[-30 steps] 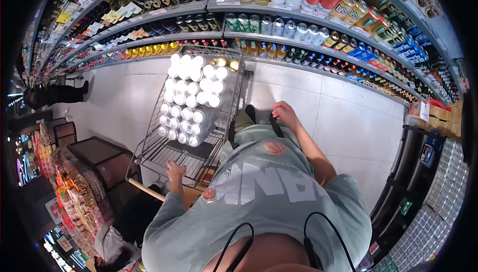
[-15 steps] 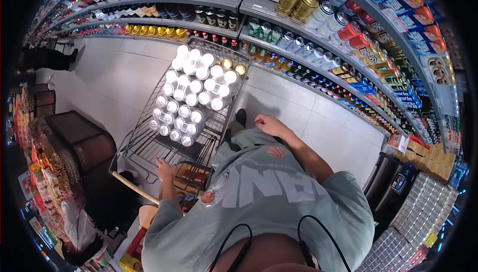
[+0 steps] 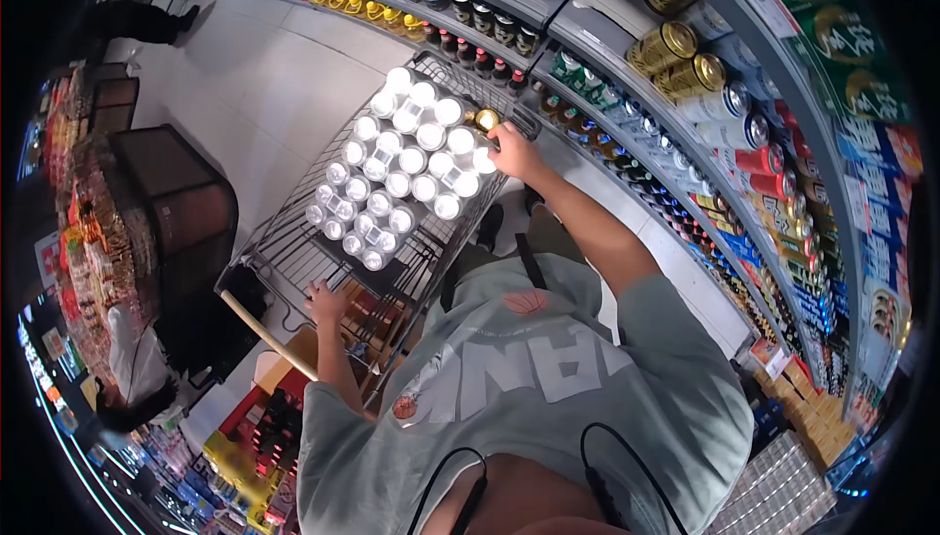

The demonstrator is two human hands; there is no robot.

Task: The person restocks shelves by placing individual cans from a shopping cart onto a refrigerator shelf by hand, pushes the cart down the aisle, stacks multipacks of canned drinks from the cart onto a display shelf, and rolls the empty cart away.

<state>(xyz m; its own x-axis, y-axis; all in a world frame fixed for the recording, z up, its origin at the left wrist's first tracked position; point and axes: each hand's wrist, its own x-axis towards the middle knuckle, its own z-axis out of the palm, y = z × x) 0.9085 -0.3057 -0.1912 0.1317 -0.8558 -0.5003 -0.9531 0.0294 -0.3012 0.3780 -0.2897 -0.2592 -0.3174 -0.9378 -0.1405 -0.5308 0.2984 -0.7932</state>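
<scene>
My right hand (image 3: 516,151) is at the far right corner of the shopping cart (image 3: 279,225), its fingers bent down beside a gold can (image 3: 488,120) and the packs of silver-white cans (image 3: 411,160). What lies under those fingers is hidden. My left hand (image 3: 324,304) hovers over the near part of the cart with fingers spread, holding nothing. The can packs stand side by side in the cart, with the gold can at their far right.
Drink shelves (image 3: 548,31) curve along the far and right sides. A light-coloured bar (image 3: 266,333) runs at the cart's near left. Dark bins (image 3: 181,192) and stacked snacks (image 3: 103,241) stand left. A person in dark clothes (image 3: 142,21) is at the far left.
My right hand has moved from in front of my shirt to the gold cans, where only one now shows. My left hand stays open, and the view has shifted.
</scene>
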